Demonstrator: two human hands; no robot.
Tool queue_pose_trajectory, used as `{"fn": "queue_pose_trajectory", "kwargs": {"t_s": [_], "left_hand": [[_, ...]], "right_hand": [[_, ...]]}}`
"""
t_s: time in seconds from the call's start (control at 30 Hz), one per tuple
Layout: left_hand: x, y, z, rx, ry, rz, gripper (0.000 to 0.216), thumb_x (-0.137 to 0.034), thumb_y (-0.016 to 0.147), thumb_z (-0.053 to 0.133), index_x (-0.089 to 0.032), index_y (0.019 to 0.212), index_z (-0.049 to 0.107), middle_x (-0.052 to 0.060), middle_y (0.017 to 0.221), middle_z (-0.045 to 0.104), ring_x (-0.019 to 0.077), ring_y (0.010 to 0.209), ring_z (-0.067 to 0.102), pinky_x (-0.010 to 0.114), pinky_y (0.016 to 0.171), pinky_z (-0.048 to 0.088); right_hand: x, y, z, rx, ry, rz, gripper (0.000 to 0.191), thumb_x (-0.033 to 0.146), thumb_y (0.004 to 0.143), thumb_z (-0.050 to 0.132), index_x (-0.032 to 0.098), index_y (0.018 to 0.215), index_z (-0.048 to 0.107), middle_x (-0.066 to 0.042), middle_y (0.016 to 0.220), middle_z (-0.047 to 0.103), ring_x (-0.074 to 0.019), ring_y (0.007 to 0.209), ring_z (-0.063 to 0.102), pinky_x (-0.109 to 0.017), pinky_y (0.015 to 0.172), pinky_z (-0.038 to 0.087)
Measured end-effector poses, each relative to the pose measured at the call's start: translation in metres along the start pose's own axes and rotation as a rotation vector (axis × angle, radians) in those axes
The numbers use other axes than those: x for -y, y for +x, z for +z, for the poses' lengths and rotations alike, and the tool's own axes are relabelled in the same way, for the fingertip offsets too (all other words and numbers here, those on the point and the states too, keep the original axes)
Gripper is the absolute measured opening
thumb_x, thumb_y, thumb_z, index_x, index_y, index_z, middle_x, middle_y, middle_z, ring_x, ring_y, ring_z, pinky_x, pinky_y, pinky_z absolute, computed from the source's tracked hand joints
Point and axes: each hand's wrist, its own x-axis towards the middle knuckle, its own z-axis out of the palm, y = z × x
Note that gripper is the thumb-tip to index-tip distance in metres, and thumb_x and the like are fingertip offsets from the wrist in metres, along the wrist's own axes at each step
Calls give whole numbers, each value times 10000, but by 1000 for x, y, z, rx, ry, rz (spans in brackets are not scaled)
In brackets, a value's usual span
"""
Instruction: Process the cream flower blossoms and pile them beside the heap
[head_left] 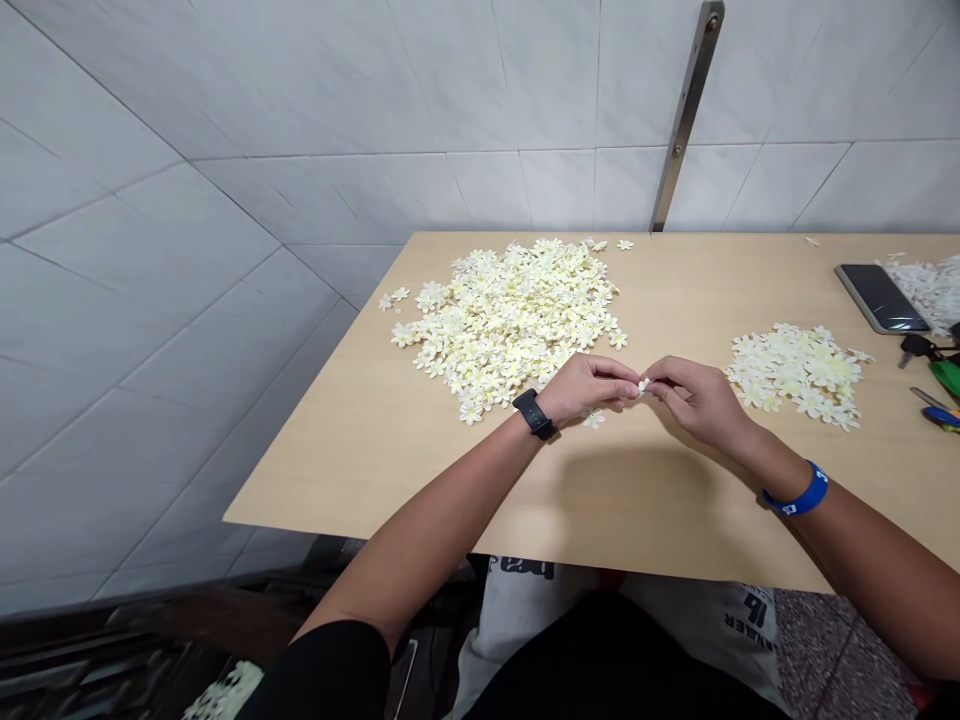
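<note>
My left hand [589, 388] and my right hand [694, 400] meet above the middle of the wooden table [390, 440]. Both pinch one small white and yellow fabric flower [643, 385] between their fingertips. A big heap of the same flowers [510, 315] lies just behind my left hand. A smaller heap of flowers [799, 370] lies to the right of my right hand. One loose flower [594, 418] rests on the table under my left hand. A black watch sits on my left wrist and a blue band on my right.
A dark phone [879, 297] lies at the far right, beside a pile of white bits [934, 285]. Keys and green and blue tools [937, 385] lie at the right edge. A metal strip [686, 110] runs up the tiled wall. The table's left edge borders the tiled wall.
</note>
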Motion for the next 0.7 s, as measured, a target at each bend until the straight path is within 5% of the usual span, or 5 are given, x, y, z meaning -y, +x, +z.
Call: {"fn": "queue_pose_trajectory", "kwargs": {"t_s": [0.17,0.4,0.7], "left_hand": [[-2,-4,1,7,115,67,375,-335,594,938,-94,842,794,100,775,764,154,692,699,271,665,574],[0,-6,4,-55,382,240,267,-351,730,824,-105,830,795,93,821,769,146,727,682,234,666,534],[0,-5,2,-49,359,315,175,-251,794,714,-123,867,808,87,833,772,145,755,699,226,703,543]], "right_hand": [[1,0,1,49,-13,-63,152,197,920,564,230,842,689,-44,792,714,-176,680,643,-288,615,469],[3,-2,5,17,-45,37,91,201,871,595,219,803,652,-20,692,654,-154,592,580,-273,565,428],[0,0,9,-37,273,215,124,322,919,637,211,902,688,-34,810,692,-168,709,604,-295,646,463]]}}
